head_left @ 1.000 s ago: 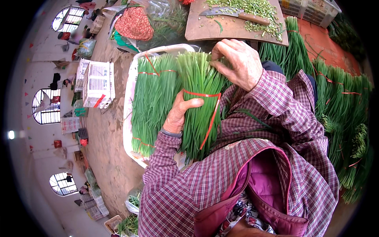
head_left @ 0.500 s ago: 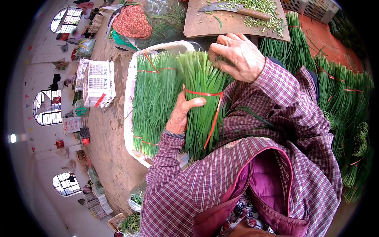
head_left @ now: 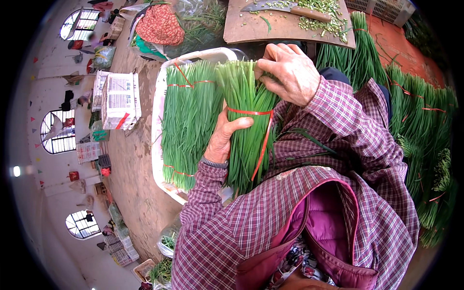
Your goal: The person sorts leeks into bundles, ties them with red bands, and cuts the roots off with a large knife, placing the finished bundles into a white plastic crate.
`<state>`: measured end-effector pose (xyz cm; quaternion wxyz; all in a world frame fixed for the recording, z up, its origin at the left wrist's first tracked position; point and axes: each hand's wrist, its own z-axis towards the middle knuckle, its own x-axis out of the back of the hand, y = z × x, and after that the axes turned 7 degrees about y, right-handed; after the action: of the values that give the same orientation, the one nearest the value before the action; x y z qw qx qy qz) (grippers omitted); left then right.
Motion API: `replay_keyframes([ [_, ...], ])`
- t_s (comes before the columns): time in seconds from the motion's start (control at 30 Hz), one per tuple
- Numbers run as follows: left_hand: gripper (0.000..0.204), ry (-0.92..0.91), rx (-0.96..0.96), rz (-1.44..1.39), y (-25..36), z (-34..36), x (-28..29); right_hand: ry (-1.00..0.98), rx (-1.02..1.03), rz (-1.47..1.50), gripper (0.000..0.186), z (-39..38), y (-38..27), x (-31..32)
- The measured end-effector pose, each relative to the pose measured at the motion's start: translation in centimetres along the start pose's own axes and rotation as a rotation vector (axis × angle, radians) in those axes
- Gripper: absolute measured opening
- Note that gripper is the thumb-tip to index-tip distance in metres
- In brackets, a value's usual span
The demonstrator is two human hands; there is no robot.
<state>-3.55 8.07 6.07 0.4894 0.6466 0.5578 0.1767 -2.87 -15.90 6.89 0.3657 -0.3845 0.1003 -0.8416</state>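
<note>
A bundle of garlic chives, bound by a red tie, stands upright in front of me with its pale cut ends at the top. My left hand is wrapped round it at the level of the tie, the thumb lying across the stems. At the cut ends, on their right side, my right hand is closed with its fingertips pinched against the stems; what exactly sits between them is hidden. Just left of the bundle, more tied chives lie in a white plastic crate.
Beyond my hands, a cutting board carries a knife and chopped stem ends. Tied chive bundles lie along the right on a red surface. White crates are stacked on the floor at left. A red patterned cloth bundle lies at the back.
The right hand has shifted very slightly at the cut ends, its fingers still bent against the stems. The left hand keeps its hold on the bundle.
</note>
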Motion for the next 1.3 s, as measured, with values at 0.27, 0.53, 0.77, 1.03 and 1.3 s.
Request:
replay_keyframes([
  [0.27, 0.072, 0.001, 0.002, -0.051, 0.1, 0.0, -0.1, 0.045, 0.048, 0.013, 0.012, -0.1, 0.0, 0.0],
  [0.53, 0.073, 0.064, -0.037, 0.022, -0.1, 0.0, -0.3, 0.023, 0.127, -0.093, 0.018, 0.2, -0.1, -0.5],
  [0.77, 0.075, 0.063, -0.026, 0.087, -0.2, 0.3, 0.3, -0.090, -0.015, 0.107, 0.013, 0.5, 0.2, -1.0],
  [1.03, 0.070, 0.044, -0.030, -0.008, -0.6, 0.5, 0.7, -0.028, -0.606, 0.800, 0.034, 0.8, 7.4, 1.1],
  [1.3, 0.076, -0.007, 0.026, -0.037, 0.1, 0.4, -0.4, 0.187, -0.050, 0.171, 0.030, 1.8, 2.1, 0.5],
])
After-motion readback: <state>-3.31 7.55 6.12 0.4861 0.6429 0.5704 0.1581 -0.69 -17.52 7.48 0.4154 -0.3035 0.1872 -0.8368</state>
